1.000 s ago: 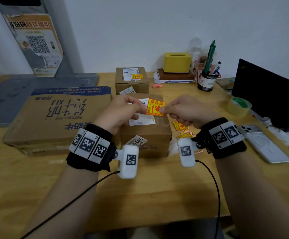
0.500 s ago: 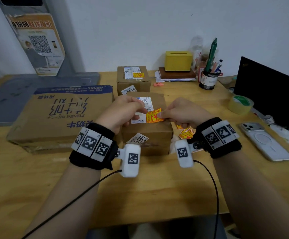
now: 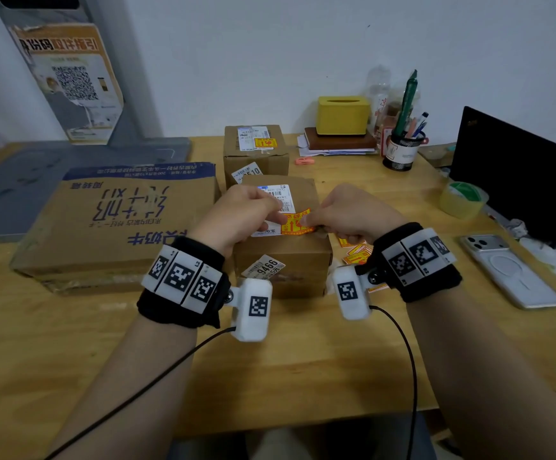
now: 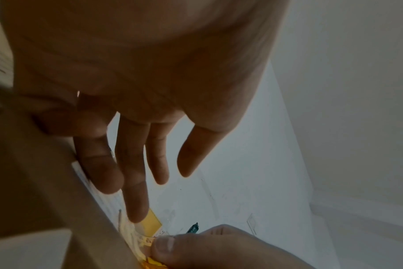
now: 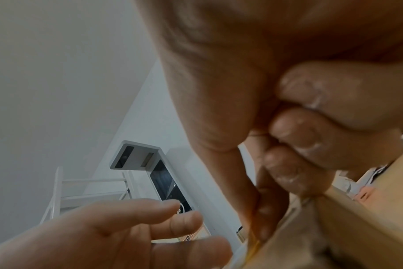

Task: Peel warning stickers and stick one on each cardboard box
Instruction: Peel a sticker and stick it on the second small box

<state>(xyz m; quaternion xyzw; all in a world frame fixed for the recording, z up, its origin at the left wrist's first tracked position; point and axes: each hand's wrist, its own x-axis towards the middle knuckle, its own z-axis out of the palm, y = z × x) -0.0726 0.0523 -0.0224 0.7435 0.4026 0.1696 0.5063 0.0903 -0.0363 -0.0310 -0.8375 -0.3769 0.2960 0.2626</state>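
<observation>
Since earlier frame, warning sticker [image 3: 296, 222] has come down onto middle box [image 3: 283, 234] top. Our right hand [image 3: 346, 212] grip pinches right edge; left hand [image 3: 240, 215] fingers extended, pressing. Thin, floppy, tacky: we'd judge edges safest hold.

Three views: one from the head, one from each wrist.
Head view: from above the near table [image 3: 270, 376] edge, looking forward and down toward 12 o'clock, wide enough to take in both forearms, the boxes and the far wall. Left wrist view: very close under the left hand [image 4: 138, 91], looking along the fingers up toward wall and ceiling, with the right hand [image 4: 219, 249] entering at 5 o'clock. Right wrist view: just as close under the right hand [image 5: 288, 91], facing the opposite way, left hand [image 5: 104, 236] at 7 o'clock. Shared by all three: both hands meeting at the sticker [image 3: 296, 221] atop the box [image 3: 283, 257].
</observation>
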